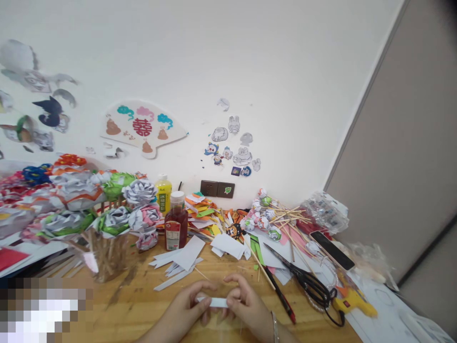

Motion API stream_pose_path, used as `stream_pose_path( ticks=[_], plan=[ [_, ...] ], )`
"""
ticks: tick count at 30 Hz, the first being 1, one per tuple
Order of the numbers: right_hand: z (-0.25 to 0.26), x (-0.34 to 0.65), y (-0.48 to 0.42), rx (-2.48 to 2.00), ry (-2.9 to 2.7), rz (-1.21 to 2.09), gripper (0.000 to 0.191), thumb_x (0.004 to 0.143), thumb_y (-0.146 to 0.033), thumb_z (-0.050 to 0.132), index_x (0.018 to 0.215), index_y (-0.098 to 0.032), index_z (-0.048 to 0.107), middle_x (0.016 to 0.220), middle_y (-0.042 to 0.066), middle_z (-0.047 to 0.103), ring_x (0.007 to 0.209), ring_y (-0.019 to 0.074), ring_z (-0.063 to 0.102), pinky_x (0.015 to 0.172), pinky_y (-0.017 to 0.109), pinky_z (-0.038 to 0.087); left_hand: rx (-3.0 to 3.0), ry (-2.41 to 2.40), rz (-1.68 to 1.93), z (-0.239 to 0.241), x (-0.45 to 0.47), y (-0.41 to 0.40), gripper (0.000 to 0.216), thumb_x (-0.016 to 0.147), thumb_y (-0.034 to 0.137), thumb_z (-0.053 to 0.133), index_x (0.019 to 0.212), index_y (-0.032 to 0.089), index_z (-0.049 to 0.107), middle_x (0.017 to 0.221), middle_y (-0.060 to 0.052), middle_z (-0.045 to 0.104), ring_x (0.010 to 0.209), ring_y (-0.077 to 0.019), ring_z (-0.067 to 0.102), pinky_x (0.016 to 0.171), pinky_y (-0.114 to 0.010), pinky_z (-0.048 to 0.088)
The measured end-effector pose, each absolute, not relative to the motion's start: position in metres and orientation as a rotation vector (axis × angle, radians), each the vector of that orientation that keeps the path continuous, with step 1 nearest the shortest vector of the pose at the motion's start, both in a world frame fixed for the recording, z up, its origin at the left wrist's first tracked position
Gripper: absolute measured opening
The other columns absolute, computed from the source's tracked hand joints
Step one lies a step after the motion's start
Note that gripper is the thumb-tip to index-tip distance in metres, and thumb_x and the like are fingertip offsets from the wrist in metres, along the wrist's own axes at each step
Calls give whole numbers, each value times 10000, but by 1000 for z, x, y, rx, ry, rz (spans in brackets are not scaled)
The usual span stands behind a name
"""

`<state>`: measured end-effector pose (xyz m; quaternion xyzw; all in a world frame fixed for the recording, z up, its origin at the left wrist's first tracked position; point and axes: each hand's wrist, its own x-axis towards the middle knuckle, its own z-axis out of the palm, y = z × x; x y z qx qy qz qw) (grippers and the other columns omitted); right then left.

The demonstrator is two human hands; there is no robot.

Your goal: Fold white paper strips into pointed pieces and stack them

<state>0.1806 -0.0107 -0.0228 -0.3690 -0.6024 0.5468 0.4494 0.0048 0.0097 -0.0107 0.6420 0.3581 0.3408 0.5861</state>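
Low over the front middle of the wooden table, a small folded strip of white paper [218, 302] spans both hands. My left hand [194, 302] pinches its left end between thumb and fingers. At the other end, my right hand [244, 301] grips it the same way, with the index finger raised and curled. Just beyond my left hand lie loose white paper strips [178, 267]. Black-handled scissors [303, 278] and a dark red-tipped pen [283, 300] rest to the right of my right hand.
Paper flowers [117, 221] crowd the left side. A red-brown bottle [176, 224] and a yellow bottle [163, 193] stand near the wall. Wooden sticks with paper buds [274, 214] pile at the back right. A phone [332, 250] and a yellow glue gun [355, 304] lie on the right.
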Motion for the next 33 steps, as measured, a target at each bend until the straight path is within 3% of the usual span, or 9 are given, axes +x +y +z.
stream_pose_path(
  ticks=[6,10,19,23,29,33],
  plan=[
    [-22,179,-15,-1018,-1521,1311,278,709,-332,537,916,-175,439,522,-45,544,457,97,504,474,198,356,1543,908,745,-3,8,1,320,634,439,541,777,154,524,559,18,566,524,-119,508,530,-206,376],
    [-22,179,-13,-976,-1500,1336,373,674,-380,567,940,-171,409,527,-46,547,454,97,508,457,190,351,1575,957,751,-1,8,2,291,635,418,544,737,146,537,495,39,522,482,-105,469,482,-188,338],
    [-29,177,-11,-1056,-1540,1277,406,729,-521,411,624,-133,466,443,-40,468,362,65,422,394,171,304,1582,923,716,0,6,2,342,642,457,533,775,142,533,548,24,561,477,-95,456,476,-174,330],
    [-30,178,-13,-1043,-1645,1275,396,751,-504,392,608,-141,464,419,-53,443,356,62,411,392,164,301,1855,912,601,12,10,-9,400,745,468,379,630,148,590,494,14,578,516,-108,486,544,-173,342],
    [-27,176,-15,-1011,-1664,1293,391,758,-500,383,635,-141,476,415,-60,433,359,63,410,393,163,302,1904,1002,625,7,11,-9,435,751,498,334,566,149,517,411,34,521,456,-95,455,522,-163,331],
    [-26,176,-16,-1014,-1678,1271,422,763,-515,357,585,-148,463,397,-62,409,347,60,395,381,160,295,1853,1061,574,1,12,-9,405,717,540,355,543,179,410,347,88,386,353,-71,359,413,-154,272]
  ],
)
